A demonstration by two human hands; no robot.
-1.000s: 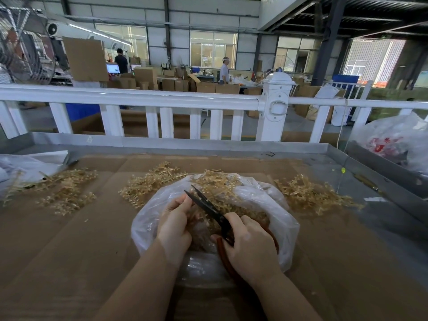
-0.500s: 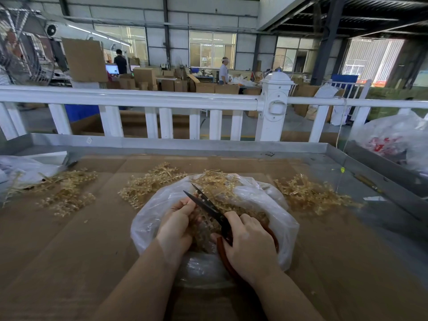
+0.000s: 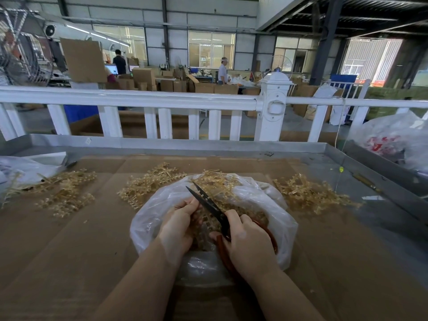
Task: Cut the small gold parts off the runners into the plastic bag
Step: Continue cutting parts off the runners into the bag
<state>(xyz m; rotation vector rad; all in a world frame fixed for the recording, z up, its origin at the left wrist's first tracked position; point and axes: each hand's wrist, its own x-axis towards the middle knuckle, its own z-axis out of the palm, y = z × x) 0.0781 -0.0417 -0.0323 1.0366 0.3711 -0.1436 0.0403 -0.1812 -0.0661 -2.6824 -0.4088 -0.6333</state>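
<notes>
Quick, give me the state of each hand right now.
Left hand: closed, holding a gold runner over the plastic bag.
Right hand: closed, gripping the scissors, blades open.

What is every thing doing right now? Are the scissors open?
scissors: blades open, over the bag
plastic bag: mouth open, gold bits inside
left hand: holds a gold runner
right hand: grips the scissors' red handles
loose runner piles: lying on the cardboard
</notes>
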